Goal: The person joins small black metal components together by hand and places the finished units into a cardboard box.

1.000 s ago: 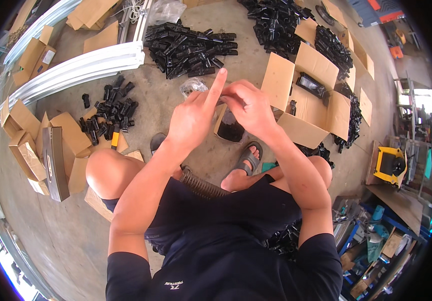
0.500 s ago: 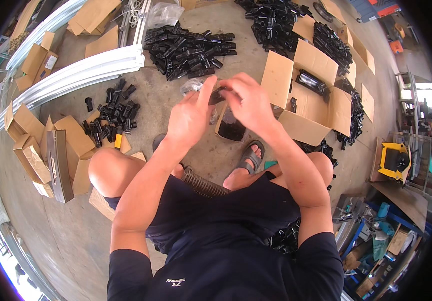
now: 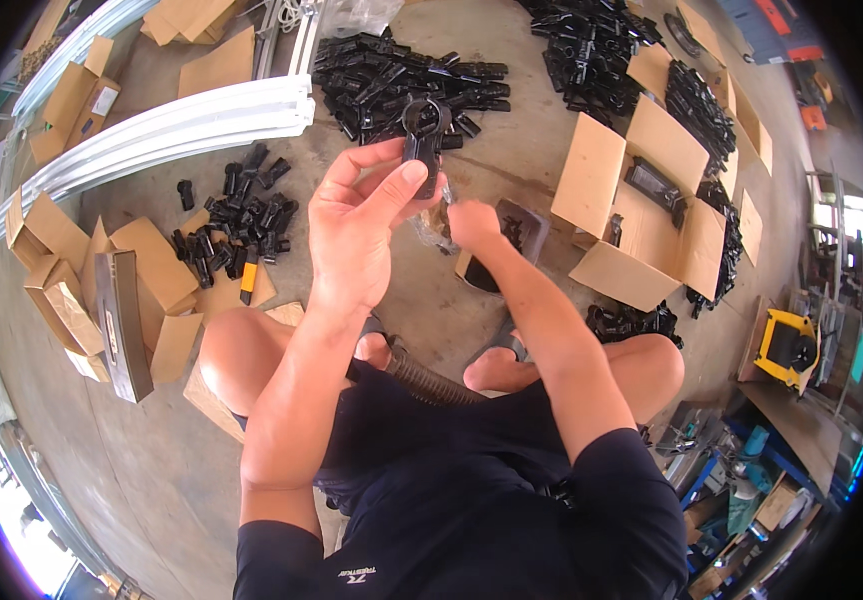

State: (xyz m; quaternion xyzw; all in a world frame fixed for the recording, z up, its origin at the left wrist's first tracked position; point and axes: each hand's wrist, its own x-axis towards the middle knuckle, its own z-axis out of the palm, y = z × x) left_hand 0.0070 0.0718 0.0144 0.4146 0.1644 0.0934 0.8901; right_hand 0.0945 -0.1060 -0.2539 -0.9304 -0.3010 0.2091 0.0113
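Black, glossy fitting with a ring-shaped head (image 3: 417, 150) stands nearly upright in the left hand (image 3: 353, 222), raised above the grey floor (image 3: 136, 470). I have its stem pinched there: thumb across the near face, other fingers behind, ring clear above the fingertips. The right hand (image 3: 474, 226) is curled just beside its lower end, near a thin silvery piece (image 3: 447, 191) (whether those fingers grip it, I cannot tell from here). I count one fitting held, one brown open-flapped cardboard carton (image 3: 589, 165) to the right, one small brown box with black pieces inside (image 3: 467, 270) beyond the feet, and one yellow-and-black bar-shaped item (image 3: 248, 282) at the left. Similar black pieces heap up ahead (image 3: 371, 85), too many to count.
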